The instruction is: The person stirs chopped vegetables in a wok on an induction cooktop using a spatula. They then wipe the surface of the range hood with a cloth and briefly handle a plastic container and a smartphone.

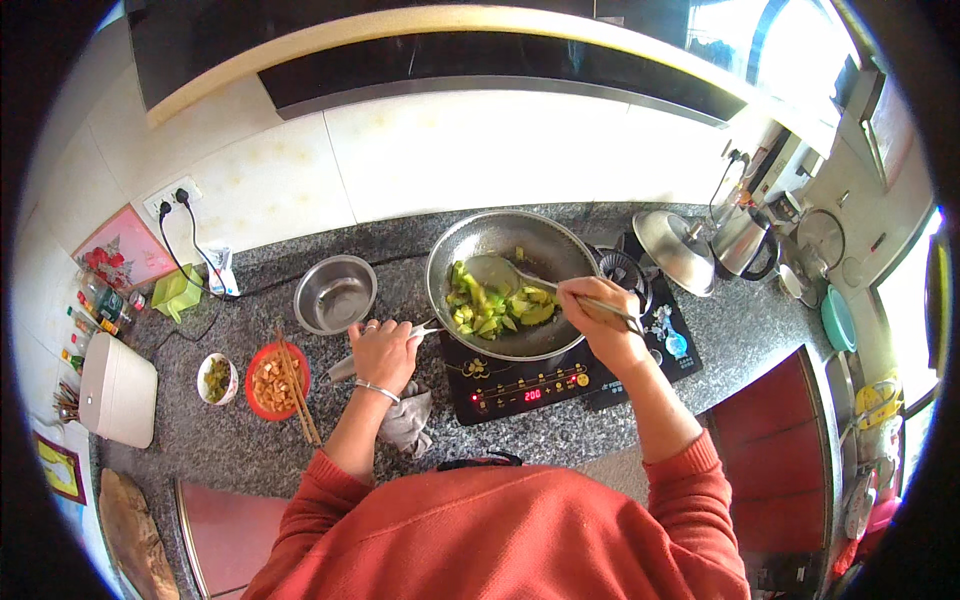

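A metal wok (517, 225) stands on a black induction cooker (510, 397) with a lit red display. Chopped green vegetables (487, 311) lie in its left and lower part. My left hand (384, 352) is closed around the wok's handle (343, 369). With my right hand (604, 319) I grip the handle of a metal ladle (499, 275), whose bowl rests among the vegetables. Beneath my left wrist a grey cloth (409, 424) lies crumpled on the counter.
Left of the wok are a steel basin (335, 294), a red bowl of diced food (274, 381) with chopsticks (296, 397) across it, and a small white bowl (217, 379). Rightward stand a domed lid (675, 251), a gas burner (621, 271) and a kettle (739, 244). A range hood (480, 67) overhangs.
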### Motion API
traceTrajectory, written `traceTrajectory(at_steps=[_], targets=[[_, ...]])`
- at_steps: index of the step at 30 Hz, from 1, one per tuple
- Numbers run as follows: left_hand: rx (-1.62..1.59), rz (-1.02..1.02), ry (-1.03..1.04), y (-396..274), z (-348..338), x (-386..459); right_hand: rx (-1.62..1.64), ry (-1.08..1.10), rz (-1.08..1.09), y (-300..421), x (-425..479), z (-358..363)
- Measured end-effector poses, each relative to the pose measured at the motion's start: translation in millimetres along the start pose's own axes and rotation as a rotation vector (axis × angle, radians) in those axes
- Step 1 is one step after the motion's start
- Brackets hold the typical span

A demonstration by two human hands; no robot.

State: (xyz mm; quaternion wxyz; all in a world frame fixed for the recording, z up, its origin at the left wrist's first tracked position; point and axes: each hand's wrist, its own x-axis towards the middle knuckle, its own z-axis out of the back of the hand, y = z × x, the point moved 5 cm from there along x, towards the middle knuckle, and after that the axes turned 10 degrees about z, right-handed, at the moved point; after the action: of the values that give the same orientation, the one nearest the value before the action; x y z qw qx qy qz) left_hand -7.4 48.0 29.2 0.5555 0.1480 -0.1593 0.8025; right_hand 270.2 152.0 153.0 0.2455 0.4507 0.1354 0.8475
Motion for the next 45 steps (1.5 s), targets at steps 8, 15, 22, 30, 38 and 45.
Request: traceTrajectory(at_steps=[8,15,22,30,38,45], targets=[[-0.125,-0.073,-0.184,-13,24,-10,0.16,0.09,0.063,15,-15,-4],[-0.188,-0.171,-0.062,-12,34,-78,-0.031,-0.108,0.065,-20,-21,16],[-0.035,-0.027,0.334,10,-16,-117,-0.019,0.01,0.149,-5,-47,-4],[-0.208,0.015,0.415,29,-51,-135,0.128,0.146,0.258,36,-52,-8],[-0.542,0.203,0.376,46,-52,-133,-0.246,0.21,0.477,13,-73,-23],[-0.62,0.229,0.293,44,-44,-133,-0.259,0.335,0.48,15,-104,-43]])
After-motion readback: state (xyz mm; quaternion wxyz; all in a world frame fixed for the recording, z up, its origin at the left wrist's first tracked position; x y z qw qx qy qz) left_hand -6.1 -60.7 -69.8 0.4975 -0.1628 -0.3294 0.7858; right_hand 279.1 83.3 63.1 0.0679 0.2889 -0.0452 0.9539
